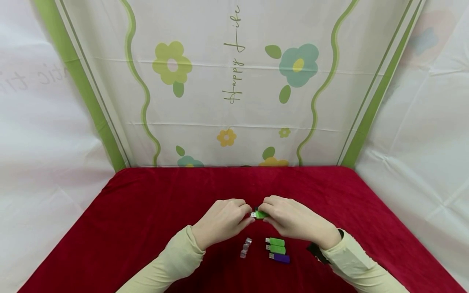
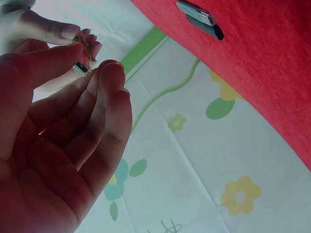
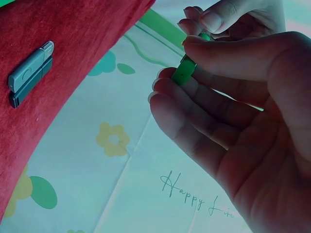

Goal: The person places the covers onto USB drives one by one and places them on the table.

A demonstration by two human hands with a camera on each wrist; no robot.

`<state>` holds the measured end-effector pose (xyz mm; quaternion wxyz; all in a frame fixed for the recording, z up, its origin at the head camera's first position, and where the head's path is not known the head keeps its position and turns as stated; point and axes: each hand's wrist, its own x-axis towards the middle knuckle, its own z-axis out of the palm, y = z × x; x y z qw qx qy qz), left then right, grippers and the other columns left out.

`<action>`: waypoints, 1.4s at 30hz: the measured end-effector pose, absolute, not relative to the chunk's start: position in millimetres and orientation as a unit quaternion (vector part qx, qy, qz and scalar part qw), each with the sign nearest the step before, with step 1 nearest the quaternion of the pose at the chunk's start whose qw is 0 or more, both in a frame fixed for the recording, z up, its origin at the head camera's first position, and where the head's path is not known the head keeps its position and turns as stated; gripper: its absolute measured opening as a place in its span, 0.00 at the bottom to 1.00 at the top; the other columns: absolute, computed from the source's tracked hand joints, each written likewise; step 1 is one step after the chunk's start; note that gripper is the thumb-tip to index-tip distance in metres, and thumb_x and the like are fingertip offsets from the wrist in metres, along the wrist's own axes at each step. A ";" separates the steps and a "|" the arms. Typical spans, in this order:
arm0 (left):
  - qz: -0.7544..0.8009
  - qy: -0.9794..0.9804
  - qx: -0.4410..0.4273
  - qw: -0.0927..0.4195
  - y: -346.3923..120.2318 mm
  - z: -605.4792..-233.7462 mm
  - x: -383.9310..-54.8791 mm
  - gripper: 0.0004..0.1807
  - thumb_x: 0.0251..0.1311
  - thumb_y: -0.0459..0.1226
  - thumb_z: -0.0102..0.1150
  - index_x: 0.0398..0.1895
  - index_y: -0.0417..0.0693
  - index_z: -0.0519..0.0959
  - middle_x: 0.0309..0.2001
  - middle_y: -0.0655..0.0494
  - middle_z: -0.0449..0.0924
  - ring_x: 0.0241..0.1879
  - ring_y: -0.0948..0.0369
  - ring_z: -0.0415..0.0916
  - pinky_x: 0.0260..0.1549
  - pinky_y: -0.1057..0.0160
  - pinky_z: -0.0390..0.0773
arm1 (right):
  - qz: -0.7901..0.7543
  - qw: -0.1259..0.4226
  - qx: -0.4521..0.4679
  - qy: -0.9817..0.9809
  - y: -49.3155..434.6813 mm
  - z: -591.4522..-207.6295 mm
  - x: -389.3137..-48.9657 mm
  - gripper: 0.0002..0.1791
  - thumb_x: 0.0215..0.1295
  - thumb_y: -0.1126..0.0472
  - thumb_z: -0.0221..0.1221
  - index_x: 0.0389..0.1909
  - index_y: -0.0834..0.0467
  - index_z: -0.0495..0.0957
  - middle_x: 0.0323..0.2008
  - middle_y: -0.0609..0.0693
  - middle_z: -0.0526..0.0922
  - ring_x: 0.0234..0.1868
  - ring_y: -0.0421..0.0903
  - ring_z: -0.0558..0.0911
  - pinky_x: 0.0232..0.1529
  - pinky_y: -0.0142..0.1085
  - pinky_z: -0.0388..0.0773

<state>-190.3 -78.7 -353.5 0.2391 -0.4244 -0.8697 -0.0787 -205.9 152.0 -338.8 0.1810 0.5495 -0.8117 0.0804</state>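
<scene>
In front of me both hands meet at a green USB flash drive [image 1: 260, 215]. My right hand [image 1: 291, 215] pinches its green body between thumb and fingers, as the right wrist view shows on the drive [image 3: 184, 71]. At the metal plug end, my left hand [image 1: 224, 219] holds a small clear cap [image 2: 80, 69] between thumb and fingertips. The plug points toward the left hand. Fingers partly hide both the drive and the cap. Below the hands lie two green drives [image 1: 275, 245] and a purple drive [image 1: 281, 258], plugs facing left. Several clear caps [image 1: 245, 247] lie left of them.
Beyond the hands, a grey drive [image 3: 29, 67] and a black drive [image 3: 31, 85] lie side by side on the red cloth [image 1: 176, 187]. White printed curtains [image 1: 234, 114] enclose the table at the back and sides. A dark strap [image 1: 318, 252] hangs at the right wrist.
</scene>
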 end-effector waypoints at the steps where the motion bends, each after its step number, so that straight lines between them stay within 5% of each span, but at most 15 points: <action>1: -0.079 -0.870 -0.424 0.239 -78.8 -353.8 -190.5 0.07 0.60 0.42 0.67 0.29 0.50 0.82 0.22 0.63 0.70 0.19 0.69 0.63 0.17 0.75 0.64 | 0.080 0.180 0.549 -0.812 151.9 -338.9 -205.9 0.11 0.55 0.69 0.69 0.37 0.58 0.78 0.31 0.45 0.74 0.30 0.37 0.69 0.32 0.26 0.71; 42: -0.084 -0.859 -0.434 0.258 -77.6 -349.7 -186.2 0.09 0.58 0.40 0.70 0.25 0.50 0.81 0.19 0.62 0.67 0.17 0.68 0.59 0.16 0.74 0.60 | 0.075 0.228 0.570 -0.786 146.8 -336.3 -199.8 0.14 0.50 0.76 0.67 0.32 0.58 0.75 0.28 0.44 0.72 0.30 0.39 0.69 0.33 0.26 0.69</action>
